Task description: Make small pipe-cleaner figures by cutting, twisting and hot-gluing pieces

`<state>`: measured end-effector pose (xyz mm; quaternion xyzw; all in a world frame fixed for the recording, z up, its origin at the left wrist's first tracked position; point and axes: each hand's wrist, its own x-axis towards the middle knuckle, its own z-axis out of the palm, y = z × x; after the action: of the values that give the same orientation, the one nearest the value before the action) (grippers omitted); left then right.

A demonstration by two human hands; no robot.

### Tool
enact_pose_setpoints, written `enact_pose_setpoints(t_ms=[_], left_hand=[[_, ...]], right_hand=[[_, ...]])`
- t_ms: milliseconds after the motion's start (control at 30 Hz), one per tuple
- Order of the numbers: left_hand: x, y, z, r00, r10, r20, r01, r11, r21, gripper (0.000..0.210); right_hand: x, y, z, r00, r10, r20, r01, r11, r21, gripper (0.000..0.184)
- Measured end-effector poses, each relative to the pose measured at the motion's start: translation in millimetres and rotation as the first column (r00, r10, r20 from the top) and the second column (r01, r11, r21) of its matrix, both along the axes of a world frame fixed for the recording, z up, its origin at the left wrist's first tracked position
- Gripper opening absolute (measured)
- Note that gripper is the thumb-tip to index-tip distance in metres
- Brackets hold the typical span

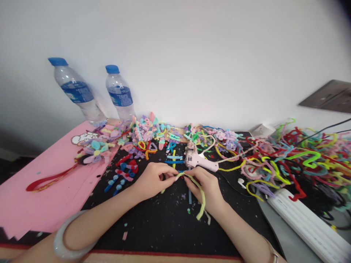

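Over the middle of the black mat, my left hand (157,179) and my right hand (207,186) meet fingertip to fingertip. Both pinch a pale yellow pipe cleaner (202,204), whose loose end curves down below my right hand. A bit of blue shows just behind the fingertips; I cannot tell whether it is joined to the yellow piece. Beyond my hands lies a light glue gun (201,161), its nozzle end smeared. Left of it rest short blue pipe cleaner pieces (174,162) and an upright yellow one (173,155). A translucent bluish stick (189,195) lies partly under my right hand.
Finished pipe cleaner shapes (145,129) crowd the back edge by the wall. Tangled pipe cleaners (298,153) heap up at right, near a white power strip (309,223). Two water bottles (120,93) stand back left, behind pink sheets (52,171) with a red strap (51,180).
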<state>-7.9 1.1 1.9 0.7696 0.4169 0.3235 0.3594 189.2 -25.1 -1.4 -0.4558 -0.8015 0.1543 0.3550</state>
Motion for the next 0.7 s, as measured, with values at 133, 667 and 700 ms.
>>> enact_pose_setpoints(t_ms=[133, 667, 700], left_hand=[[0.3, -0.5, 0.2, 1.0, 0.011, -0.005, -0.011, 0.999, -0.033, 0.014], [0.5, 0.4, 0.1, 0.998, -0.066, -0.015, 0.065, 0.998, -0.021, 0.014], [0.4, 0.2, 0.2, 0.997, -0.07, -0.016, 0.07, 0.997, -0.013, 0.014]], right_hand=[[-0.6, -0.6, 0.8, 1.0, 0.003, 0.01, -0.003, 1.0, 0.007, 0.01], [-1.0, -0.6, -3.0, 1.0, 0.007, 0.03, -0.007, 1.0, 0.008, 0.009], [-0.9, -0.6, -3.0, 0.999, 0.007, 0.034, -0.007, 1.0, 0.007, 0.01]])
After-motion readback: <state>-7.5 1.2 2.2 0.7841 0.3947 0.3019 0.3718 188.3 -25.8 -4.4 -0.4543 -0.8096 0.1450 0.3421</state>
